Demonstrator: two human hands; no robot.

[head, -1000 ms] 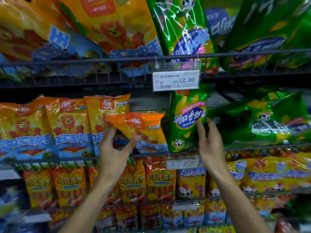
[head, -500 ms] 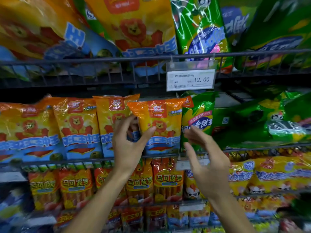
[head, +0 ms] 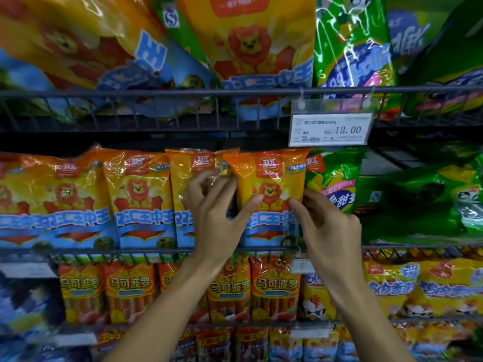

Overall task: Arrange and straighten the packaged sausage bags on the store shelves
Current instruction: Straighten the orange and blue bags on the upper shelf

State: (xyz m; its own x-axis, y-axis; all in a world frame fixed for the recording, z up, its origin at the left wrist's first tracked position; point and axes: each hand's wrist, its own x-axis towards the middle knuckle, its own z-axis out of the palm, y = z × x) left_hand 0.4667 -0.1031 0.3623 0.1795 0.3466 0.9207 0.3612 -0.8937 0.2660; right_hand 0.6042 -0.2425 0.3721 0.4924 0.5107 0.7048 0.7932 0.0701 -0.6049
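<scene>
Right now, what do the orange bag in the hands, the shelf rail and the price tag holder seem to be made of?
Orange bag: thin glossy plastic film, by its crinkles and glare.
Shelf rail: dark metal wire, probably painted; thin straight bars.
Price tag holder: clear plastic sleeve, shiny at the top, over what looks like a paper label.

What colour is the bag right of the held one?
Green bag, best seen from the head view.

Wire shelf [head: 146, 250] carries upright sausage bags [head: 141, 202].
</scene>
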